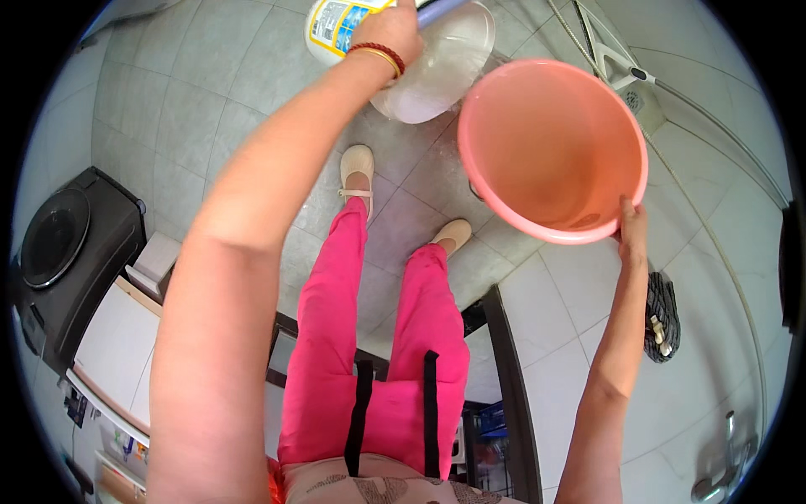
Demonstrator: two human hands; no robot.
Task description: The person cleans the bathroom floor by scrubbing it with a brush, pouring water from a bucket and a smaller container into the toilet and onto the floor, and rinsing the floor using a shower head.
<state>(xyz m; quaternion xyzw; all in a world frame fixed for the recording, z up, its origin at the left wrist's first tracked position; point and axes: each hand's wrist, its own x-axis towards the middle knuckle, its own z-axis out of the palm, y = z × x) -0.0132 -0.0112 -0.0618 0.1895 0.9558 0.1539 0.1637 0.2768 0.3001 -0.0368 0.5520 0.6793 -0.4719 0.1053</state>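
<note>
Your right hand [634,228] clasps the near right rim of a pink bucket [525,217], fingers closed around the edge, as the wide tub hangs or stands to the right of your feet; whether its base touches the grey tiled floor [243,50] cannot be told. The bucket's mouth faces up toward you, with cloudy brownish tones inside. Your left hand [390,34], a red-and-gold bracelet [378,55] at its wrist, reaches to the far side beside a lavender bar [441,10]; its fingers run up to the picture's edge, so you cannot tell how far they are curled or what they have hold of. Just left of that hand sits a white container [322,34] with a yellow and blue label, and just right of it shows a pale rounded vessel [445,76], near the bucket's far left side. Between your arms, your pink trousers [323,336] lead down to beige shoes [357,168] set apart on the tiles. A black machine [92,252] with a round door stands to the left, while a dark coiled hose [662,307] lies near right, and a metal tap [724,475] shows nearer still.
</note>
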